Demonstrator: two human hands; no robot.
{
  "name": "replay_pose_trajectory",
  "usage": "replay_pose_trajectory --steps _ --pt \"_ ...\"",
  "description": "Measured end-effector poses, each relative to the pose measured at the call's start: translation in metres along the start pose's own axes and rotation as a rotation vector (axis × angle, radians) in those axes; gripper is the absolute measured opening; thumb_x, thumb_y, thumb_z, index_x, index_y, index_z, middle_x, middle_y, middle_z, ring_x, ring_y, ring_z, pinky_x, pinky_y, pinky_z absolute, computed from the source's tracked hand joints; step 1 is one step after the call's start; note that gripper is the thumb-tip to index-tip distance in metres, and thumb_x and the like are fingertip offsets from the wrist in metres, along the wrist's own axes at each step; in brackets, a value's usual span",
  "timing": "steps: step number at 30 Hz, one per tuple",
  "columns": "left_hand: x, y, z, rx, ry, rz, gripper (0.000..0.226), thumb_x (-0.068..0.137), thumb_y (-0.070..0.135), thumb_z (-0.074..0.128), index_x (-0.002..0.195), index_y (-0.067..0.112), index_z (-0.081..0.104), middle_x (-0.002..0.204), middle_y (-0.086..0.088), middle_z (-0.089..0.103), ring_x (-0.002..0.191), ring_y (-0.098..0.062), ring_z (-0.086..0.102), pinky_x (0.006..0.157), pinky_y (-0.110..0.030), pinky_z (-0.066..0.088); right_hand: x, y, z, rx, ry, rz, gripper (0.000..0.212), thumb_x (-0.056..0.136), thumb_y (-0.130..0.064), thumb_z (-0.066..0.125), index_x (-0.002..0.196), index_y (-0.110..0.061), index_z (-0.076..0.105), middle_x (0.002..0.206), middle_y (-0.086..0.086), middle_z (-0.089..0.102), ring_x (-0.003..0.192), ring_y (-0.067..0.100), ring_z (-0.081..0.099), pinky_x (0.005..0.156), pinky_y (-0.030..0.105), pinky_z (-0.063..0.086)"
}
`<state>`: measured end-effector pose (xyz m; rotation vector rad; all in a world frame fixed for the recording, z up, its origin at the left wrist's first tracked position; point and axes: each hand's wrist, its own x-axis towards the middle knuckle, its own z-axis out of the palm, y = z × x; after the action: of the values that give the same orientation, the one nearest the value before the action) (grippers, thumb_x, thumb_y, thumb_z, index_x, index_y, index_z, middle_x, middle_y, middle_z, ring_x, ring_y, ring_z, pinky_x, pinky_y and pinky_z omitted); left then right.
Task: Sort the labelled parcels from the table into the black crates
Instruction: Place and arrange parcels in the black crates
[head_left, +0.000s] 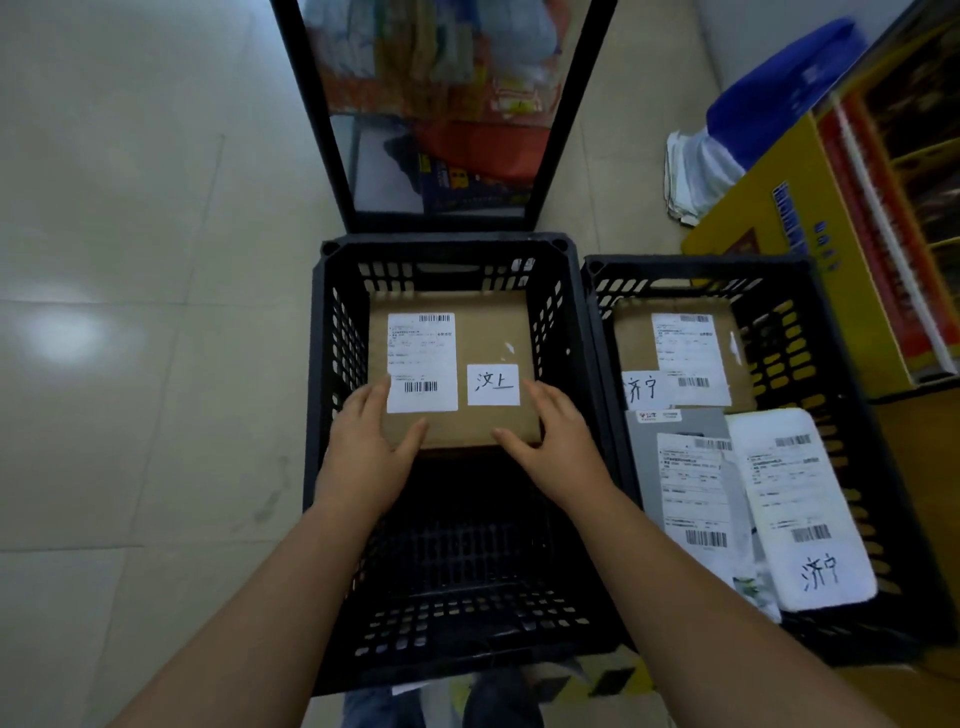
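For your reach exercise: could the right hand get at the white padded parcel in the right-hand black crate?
Probably yes: the white padded parcel lies uncovered on top, but the right hand must first release the brown cardboard box.

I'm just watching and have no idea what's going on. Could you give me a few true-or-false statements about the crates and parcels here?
1. Both hands hold the brown parcel. True.
2. That parcel is over the right crate. False: it is in the left crate.
3. The right crate holds several parcels. True.
4. The white parcel lies on the floor. False: it lies in the right crate.
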<state>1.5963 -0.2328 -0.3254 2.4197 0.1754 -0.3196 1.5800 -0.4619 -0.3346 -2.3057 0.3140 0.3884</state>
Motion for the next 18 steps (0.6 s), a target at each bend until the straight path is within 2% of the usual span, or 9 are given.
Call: replay_pose_trajectory --steps 5,8,11,18 --pt "-0.034 0.06 -0.084 0.196 -0.052 0.306 0.067 0.089 0.053 0.056 0.147 0.025 0.037 0.149 0.006 0.036 0.137 -0.011 0.028 0.111 -0.03 0.027 -0.055 -0.056 -0.068 -0.125 0.057 -0.152 0.071 0.088 -0.057 0.064 0.15 -0.034 0.04 0.155 -0.01 0.032 0.142 0.008 0.026 0.111 0.029 0.029" --pt "-0.054 0.106 -0.131 0.239 -0.019 0.45 0.063 0.088 0.051 0.058 0.142 0.023 0.045 0.143 0.005 0.045 0.13 -0.013 0.037 0.107 -0.028 0.031 -0.087 -0.091 -0.113 -0.133 0.115 -0.227 0.069 0.087 -0.06 0.062 0.147 -0.032 0.044 0.152 -0.011 0.035 0.139 0.005 0.027 0.113 0.032 0.033" --pt "-0.072 0.153 -0.166 0.229 -0.02 0.57 0.061 0.088 0.051 0.059 0.141 0.025 0.047 0.141 0.005 0.047 0.13 -0.013 0.04 0.106 -0.027 0.031 -0.122 -0.117 -0.156 -0.101 0.213 -0.225 0.068 0.088 -0.063 0.059 0.148 -0.034 0.045 0.152 -0.012 0.035 0.14 0.006 0.027 0.112 0.03 0.031" --pt "-0.113 0.268 -0.218 0.177 -0.09 0.933 0.065 0.089 0.057 0.052 0.145 0.026 0.041 0.146 0.008 0.041 0.136 -0.011 0.03 0.113 -0.03 0.026 -0.225 -0.154 -0.239 -0.076 0.545 -0.116 0.065 0.091 -0.063 0.057 0.148 -0.034 0.044 0.153 -0.014 0.033 0.141 0.005 0.024 0.112 0.028 0.028"
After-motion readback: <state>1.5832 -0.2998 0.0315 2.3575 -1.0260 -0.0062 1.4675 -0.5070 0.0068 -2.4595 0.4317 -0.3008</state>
